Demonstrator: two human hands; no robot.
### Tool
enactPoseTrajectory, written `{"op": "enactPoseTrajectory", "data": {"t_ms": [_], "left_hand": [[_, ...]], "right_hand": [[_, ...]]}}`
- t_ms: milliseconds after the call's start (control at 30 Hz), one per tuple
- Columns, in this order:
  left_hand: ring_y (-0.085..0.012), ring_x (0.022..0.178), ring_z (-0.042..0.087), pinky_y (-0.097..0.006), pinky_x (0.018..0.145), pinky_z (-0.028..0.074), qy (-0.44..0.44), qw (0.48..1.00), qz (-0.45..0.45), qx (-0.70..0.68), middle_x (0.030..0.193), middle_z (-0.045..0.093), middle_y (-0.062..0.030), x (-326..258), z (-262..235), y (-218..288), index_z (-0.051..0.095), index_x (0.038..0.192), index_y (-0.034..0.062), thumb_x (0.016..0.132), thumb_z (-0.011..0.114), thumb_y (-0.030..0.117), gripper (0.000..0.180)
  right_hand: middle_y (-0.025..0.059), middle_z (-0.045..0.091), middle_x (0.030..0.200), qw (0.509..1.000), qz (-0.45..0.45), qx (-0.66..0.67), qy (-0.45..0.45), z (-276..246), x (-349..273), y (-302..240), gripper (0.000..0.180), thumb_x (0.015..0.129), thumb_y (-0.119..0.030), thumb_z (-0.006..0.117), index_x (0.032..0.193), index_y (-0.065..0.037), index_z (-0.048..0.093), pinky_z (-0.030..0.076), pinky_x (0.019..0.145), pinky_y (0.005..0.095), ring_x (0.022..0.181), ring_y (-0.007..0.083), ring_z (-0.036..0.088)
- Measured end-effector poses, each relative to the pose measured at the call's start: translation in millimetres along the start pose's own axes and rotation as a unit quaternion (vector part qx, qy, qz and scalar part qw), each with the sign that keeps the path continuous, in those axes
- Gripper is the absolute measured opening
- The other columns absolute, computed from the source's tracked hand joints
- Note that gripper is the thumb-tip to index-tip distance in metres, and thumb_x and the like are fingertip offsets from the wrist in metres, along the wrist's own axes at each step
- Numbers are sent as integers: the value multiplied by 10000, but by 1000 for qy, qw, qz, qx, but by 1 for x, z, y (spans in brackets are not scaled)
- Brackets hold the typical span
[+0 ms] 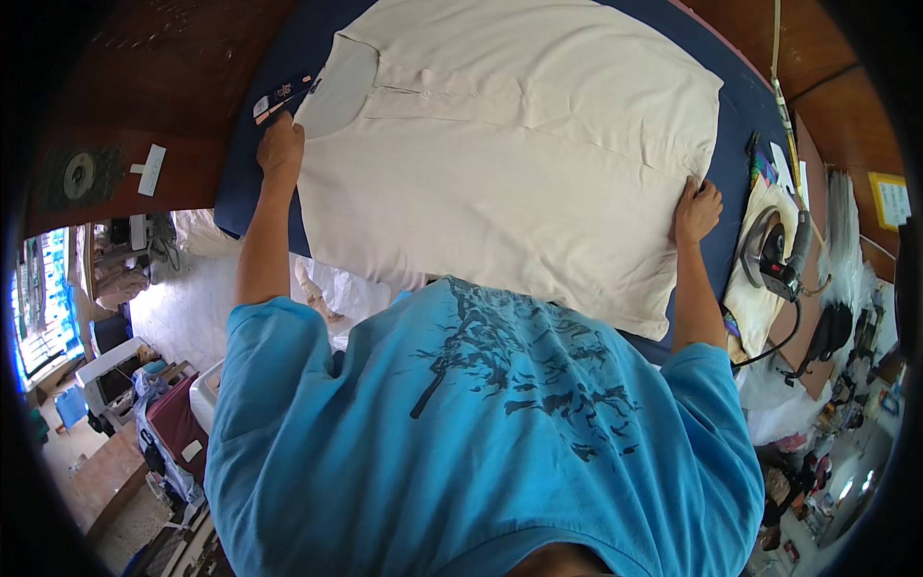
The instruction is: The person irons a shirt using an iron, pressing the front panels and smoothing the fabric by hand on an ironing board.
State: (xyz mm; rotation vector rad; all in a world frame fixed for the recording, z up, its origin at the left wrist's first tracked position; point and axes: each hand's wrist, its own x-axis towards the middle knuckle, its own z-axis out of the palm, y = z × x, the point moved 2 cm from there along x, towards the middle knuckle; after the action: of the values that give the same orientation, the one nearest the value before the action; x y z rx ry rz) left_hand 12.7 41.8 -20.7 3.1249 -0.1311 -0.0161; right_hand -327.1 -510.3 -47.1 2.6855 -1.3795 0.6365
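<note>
You are wearing a blue T-shirt (pixel 481 433) with a dark tree print, and it is filling the lower part of the view. Both your bare forearms are rising from its short sleeves toward the worktop (pixel 250 192), which is carrying a dark blue padded cover.

A cream polo shirt (pixel 500 163) is lying flat on that cover, front side up, with its collar (pixel 336 87) pointing to your left and its buttoned placket running toward the middle. The hem end is lying toward your right.

Your left hand (pixel 280 146) is resting at the shirt's near edge just below the collar. Its fingers are curled down onto the fabric edge; you cannot tell from this view whether the grip is pinching the cloth or only pressing it. A small dark hang tag (pixel 281 97) is lying just beyond this hand, beside the collar.

Your right hand (pixel 696 210) is sitting at the opposite end of the shirt, on its right edge. The fingers are bent over the fabric edge, and the grip is closing on the cloth there.

Just to the right of that hand, an electric iron (pixel 777 252) is standing on a stained cloth pad (pixel 750 298), with its cord (pixel 781 87) running up and away. Farther off, a brown wooden wall (pixel 173 67) is backing the worktop.
</note>
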Motion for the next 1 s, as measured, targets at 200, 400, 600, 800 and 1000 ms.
{"op": "enactPoseTrajectory", "data": {"t_ms": [200, 400, 600, 800, 1000], "left_hand": [[-376, 905, 597, -469, 775, 478, 1, 1000, -15, -6, 933, 623, -209, 1, 3, -4, 533, 951, 50, 822, 491, 239, 233], [-308, 914, 596, -444, 745, 483, 168, 984, 56, 34, 1017, 598, -128, -22, 0, 32, 536, 1060, 94, 821, 537, 279, 302], [-281, 1024, 535, -411, 845, 432, 76, 992, 69, -75, 1094, 566, -100, -22, 16, 128, 549, 1090, 95, 870, 488, 361, 350], [-281, 913, 586, -427, 776, 455, 180, 969, 151, -76, 968, 604, -87, -2, 28, 141, 532, 1027, 110, 887, 465, 309, 253], [-278, 939, 592, -456, 759, 457, 131, 976, 176, -4, 1011, 610, -83, 35, 41, 135, 510, 1128, 165, 894, 441, 342, 301]], "right_hand": [[116, 553, 1031, 996, 15, -48, -67, 9, 18, 14, 370, 856, -369, 523, 1033, -47, 562, 413, 803, 449, 976, 316, 511], [114, 548, 1063, 998, 35, 24, -48, 14, 28, 22, 395, 843, -407, 522, 1053, -75, 565, 404, 816, 471, 1009, 320, 501], [121, 536, 1132, 995, 70, 8, -75, 17, 56, 6, 487, 817, -481, 518, 1138, -117, 551, 393, 857, 470, 1047, 336, 491], [134, 582, 1024, 997, 13, 77, -28, 30, 59, 7, 304, 837, -336, 545, 944, -54, 582, 418, 808, 446, 992, 328, 531], [142, 587, 1058, 988, 35, 109, -100, 24, 79, 4, 328, 816, -294, 564, 1047, -61, 575, 416, 856, 436, 1056, 315, 525]]}}
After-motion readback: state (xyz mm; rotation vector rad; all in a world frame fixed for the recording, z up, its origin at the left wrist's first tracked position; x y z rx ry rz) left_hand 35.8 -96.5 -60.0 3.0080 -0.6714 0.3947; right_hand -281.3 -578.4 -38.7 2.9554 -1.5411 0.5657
